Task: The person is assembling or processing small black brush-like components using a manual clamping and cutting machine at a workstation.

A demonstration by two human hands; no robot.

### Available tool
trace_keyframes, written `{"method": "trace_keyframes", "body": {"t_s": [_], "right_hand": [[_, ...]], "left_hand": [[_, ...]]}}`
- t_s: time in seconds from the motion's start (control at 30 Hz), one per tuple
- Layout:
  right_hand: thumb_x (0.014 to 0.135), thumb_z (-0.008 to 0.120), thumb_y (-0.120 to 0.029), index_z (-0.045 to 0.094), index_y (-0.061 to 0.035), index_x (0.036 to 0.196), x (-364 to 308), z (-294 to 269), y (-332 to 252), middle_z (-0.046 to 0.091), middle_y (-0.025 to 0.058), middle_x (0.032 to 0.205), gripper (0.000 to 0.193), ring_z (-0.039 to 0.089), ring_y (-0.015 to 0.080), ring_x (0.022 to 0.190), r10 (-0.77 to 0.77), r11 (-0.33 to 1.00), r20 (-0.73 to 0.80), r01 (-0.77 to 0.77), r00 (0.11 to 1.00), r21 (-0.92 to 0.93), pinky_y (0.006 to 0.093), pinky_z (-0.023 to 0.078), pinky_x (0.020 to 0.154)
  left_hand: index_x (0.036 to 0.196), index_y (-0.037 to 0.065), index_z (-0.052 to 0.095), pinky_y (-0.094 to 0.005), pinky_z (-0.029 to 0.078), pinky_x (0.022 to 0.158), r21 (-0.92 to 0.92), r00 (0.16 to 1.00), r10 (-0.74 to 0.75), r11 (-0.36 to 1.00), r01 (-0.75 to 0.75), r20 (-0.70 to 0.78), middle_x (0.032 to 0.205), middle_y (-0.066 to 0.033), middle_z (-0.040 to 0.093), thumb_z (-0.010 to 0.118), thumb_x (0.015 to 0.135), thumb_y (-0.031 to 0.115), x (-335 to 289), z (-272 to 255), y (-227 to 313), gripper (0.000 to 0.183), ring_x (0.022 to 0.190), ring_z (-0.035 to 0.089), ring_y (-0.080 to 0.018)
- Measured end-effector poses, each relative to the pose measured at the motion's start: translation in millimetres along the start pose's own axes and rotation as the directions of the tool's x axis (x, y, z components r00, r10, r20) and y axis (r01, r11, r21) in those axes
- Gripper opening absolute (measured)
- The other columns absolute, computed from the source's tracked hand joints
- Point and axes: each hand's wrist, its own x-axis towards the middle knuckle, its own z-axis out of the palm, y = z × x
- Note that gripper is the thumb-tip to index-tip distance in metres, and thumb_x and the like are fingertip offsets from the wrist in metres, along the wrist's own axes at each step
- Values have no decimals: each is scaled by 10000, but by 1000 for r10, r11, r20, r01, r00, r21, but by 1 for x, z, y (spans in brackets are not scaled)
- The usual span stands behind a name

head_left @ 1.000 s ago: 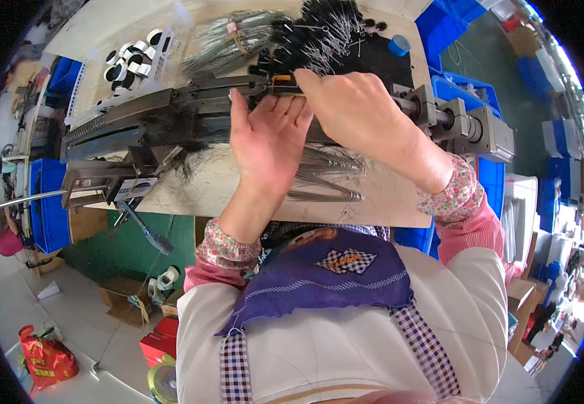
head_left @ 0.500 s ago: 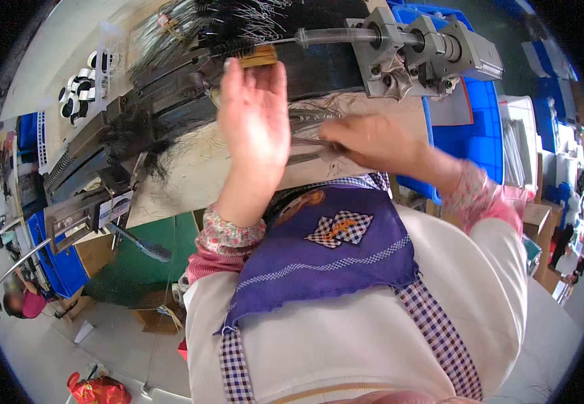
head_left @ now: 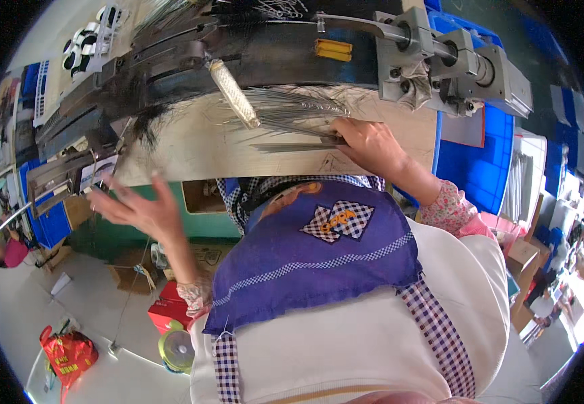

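Note:
My right hand (head_left: 369, 145) is closed with thumb and fingers pinching the right ends of some thin metal wires (head_left: 292, 121), which lie in a loose bundle along the pale bench top (head_left: 191, 138). To the left, my left hand (head_left: 137, 209) is held off the bench's front edge, blurred, its fingers spread and nothing in them. Nearest to it is a metal bracket with a pale label (head_left: 100, 168). A tape-wrapped handle (head_left: 235, 94) slants across the bench between the hands. Beyond the wires, a yellow block (head_left: 333, 50) lies on the machine's dark bed (head_left: 285, 64).
At the back right stands a grey shaft-and-bearing unit (head_left: 440, 60), with blue bins (head_left: 474, 161) beside it. White-and-black rolls (head_left: 80, 50) sit at the back left. A red bag (head_left: 68, 353) and a green-rimmed round container (head_left: 176, 350) are on the floor.
My left hand has swung from beside the yellow block down and left past the bench edge. The block now lies further right. My right hand, blurred before, now grips the wire ends.

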Motion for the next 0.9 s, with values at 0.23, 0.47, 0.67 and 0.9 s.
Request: {"method": "trace_keyframes", "body": {"t_s": [0.23, 0.47, 0.67, 0.9], "right_hand": [[814, 657, -155, 571, -51, 966, 6, -12, -1, 661, 127, 860, 203, 657, 298, 789, 47, 949, 7, -47, 999, 311, 375, 514, 676], [846, 654, -194, 580, -25, 966, 5, -6, -12, 655, 138, 823, 220, 661, 277, 767, 68, 972, 11, -69, 998, 224, 362, 506, 665], [848, 665, -189, 599, -3, 909, -4, -32, -10, 626, 134, 748, 206, 605, 238, 643, 172, 936, -54, -146, 984, 320, 330, 469, 616], [811, 646, -203, 614, -48, 910, 5, -106, -46, 643, 144, 769, 187, 634, 338, 727, 27, 994, -123, -14, 992, 107, 417, 502, 642]], "left_hand": [[1477, 46, 167, -397, 531, 751, 95, 620, -676, 703, 705, 398, 1097, -257, 632, 643, 848, 274, -75, 4, -188, 821, 897, 680, -324], [1408, -47, 285, -385, 501, 851, 65, 912, -381, 925, 375, 155, 1242, -262, 549, 605, 880, 239, -61, 22, -79, 681, 1047, 607, -383], [1253, -71, 506, -356, 420, 979, -933, 994, 9, 346, 102, 112, 1207, -215, 599, 509, 917, 7, 40, -34, 61, 345, 1096, 594, -282], [1249, 9, 544, -347, 458, 924, -992, 916, 384, 16, -128, -113, 1136, -160, 630, 638, 830, 42, 85, -49, 150, 430, 1016, 631, -273]]}}
